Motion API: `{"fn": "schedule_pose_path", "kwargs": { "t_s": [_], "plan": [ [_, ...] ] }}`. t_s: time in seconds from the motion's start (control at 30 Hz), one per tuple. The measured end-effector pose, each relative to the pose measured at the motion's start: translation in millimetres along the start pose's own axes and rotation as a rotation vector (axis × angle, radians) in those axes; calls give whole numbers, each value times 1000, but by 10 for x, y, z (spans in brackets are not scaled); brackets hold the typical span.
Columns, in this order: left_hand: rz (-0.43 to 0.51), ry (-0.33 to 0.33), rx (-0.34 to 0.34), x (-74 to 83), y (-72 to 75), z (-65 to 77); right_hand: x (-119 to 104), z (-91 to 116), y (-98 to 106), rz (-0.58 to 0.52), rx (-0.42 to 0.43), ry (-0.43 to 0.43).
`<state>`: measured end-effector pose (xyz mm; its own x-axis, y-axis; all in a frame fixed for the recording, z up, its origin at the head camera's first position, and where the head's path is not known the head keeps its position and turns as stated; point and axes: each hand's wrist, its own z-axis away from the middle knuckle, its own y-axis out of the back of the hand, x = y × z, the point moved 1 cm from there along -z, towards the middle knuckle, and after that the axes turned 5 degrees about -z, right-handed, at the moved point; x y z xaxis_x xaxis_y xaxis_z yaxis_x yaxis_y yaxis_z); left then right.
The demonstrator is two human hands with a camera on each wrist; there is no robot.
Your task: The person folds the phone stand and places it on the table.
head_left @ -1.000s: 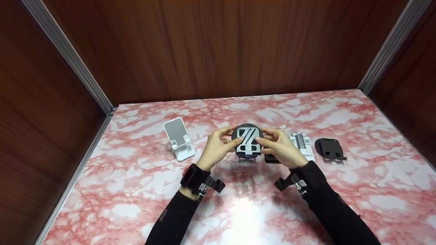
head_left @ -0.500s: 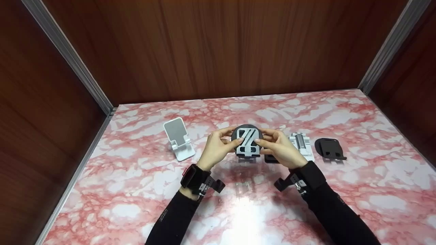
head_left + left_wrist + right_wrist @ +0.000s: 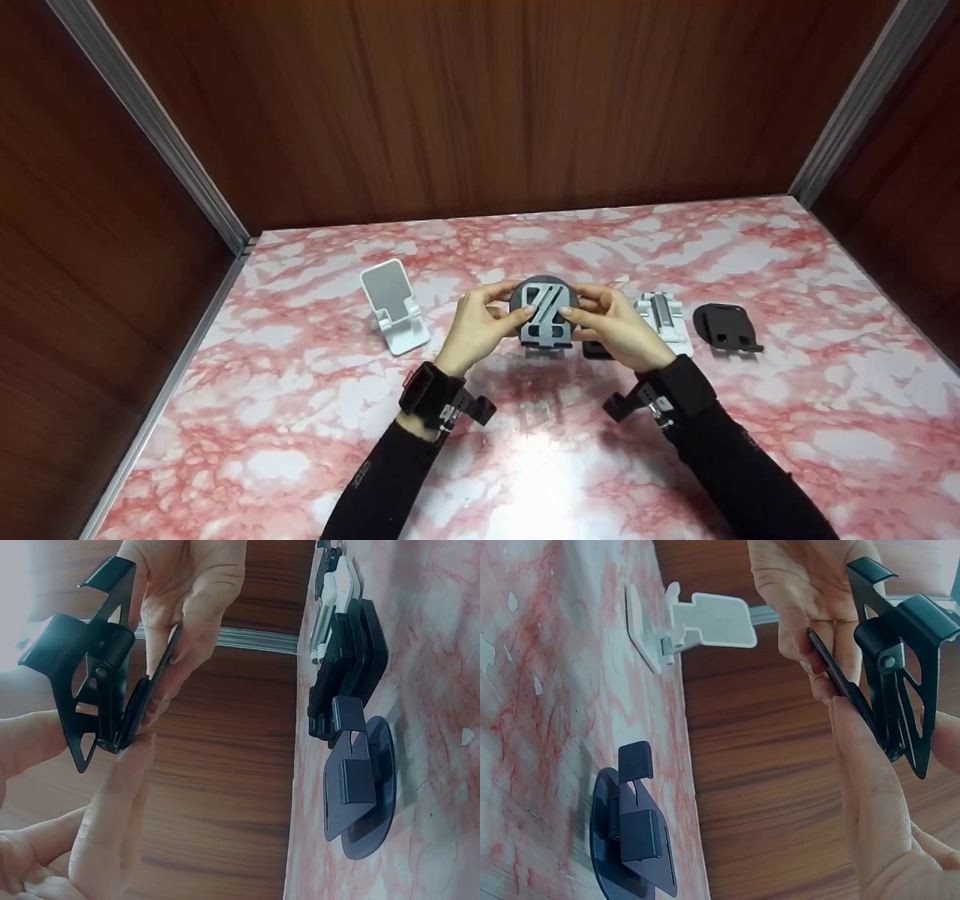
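Both hands hold a black folding phone stand (image 3: 547, 311) above the table, one at each side. It has a slotted plate with lips along one edge, and a round base behind. My left hand (image 3: 480, 322) pinches its left side, thumb on the plate and fingers behind. On the opposite side my right hand (image 3: 619, 326) grips in the same manner. The hinge (image 3: 112, 652) shows from the side in the left wrist view, with plate and base folded close. Below, a dark grey phone stand (image 3: 641, 832) sits on the table.
A white phone stand (image 3: 394, 300) stands unfolded at the left. To the right lie a black folded stand (image 3: 598, 350) partly behind the right hand, a white folded one (image 3: 664, 319) and a black one (image 3: 727, 328). Wooden panels (image 3: 480, 112) enclose the table's back and sides.
The held stand's slotted plate has tilted slightly, its lipped edge moving a little lower. Both hands keep their grip in nearly the same place.
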<state>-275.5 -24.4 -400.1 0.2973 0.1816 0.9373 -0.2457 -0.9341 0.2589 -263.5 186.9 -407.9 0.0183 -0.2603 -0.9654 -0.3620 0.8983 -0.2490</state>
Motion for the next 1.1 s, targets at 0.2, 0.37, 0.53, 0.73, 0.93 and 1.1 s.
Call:
{"fn": "schedule_pose_path", "kwargs": {
  "t_s": [0.2, 0.37, 0.53, 0.73, 0.93, 1.1],
  "plan": [
    [-30, -14, 8, -5, 1, 10, 4, -3, -1, -15, 2, -5],
    [-57, -31, 13, 1, 5, 4, 5, -4, -4, -43, -4, 1],
    [-45, -35, 12, -7, 8, 2, 25, -14, 0, -52, -22, 20],
    [-22, -39, 8, -20, 27, 4, 51, -24, -3, -43, -24, 23],
    [35, -21, -12, 6, 59, -3, 12, -3, -22, 57, -8, 25],
    [60, -17, 8, 21, 138, -6, -53, 30, -39, 261, 14, 84]
  ]
}}
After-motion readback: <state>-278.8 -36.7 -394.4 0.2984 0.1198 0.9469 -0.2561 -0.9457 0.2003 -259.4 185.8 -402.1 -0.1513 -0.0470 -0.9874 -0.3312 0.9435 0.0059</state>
